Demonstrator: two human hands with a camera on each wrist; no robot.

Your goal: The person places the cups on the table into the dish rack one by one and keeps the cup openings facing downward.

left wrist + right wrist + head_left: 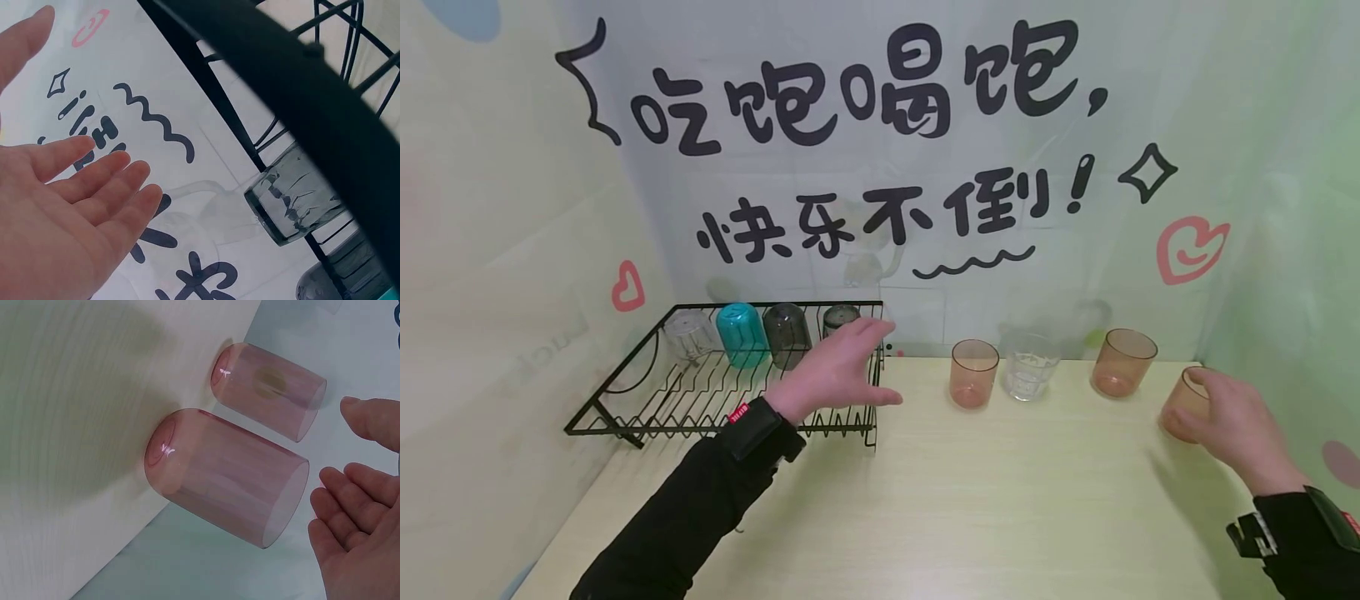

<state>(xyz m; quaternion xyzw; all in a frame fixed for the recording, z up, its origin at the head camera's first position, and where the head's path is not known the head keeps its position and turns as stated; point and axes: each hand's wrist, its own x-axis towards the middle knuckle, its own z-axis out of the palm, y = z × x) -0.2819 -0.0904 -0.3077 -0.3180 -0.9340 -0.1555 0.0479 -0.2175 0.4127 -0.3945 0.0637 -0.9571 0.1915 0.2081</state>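
Note:
My left hand (835, 367) hovers over the right end of a black wire rack (685, 432), fingers extended and thumb spread, holding nothing. Behind it, a smoky grey glass (840, 315) sits upside down on the rack, partly hidden in the head view; the left wrist view shows this ribbed glass (297, 197) more fully. At the far right, my right hand (1243, 421) is beside an upright pinkish-amber glass (1182, 404). In the right wrist view, a gap separates the loosely bent fingers (340, 497) from that glass's rim.
Also on the rack stand a clear glass (688, 333), a turquoise glass (742, 335) and a dark grey glass (787, 335). Toward the table's back edge are two more pinkish glasses (1123, 362) and a clear one (1030, 371). Printed cloth walls (865, 167) enclose the table (985, 500).

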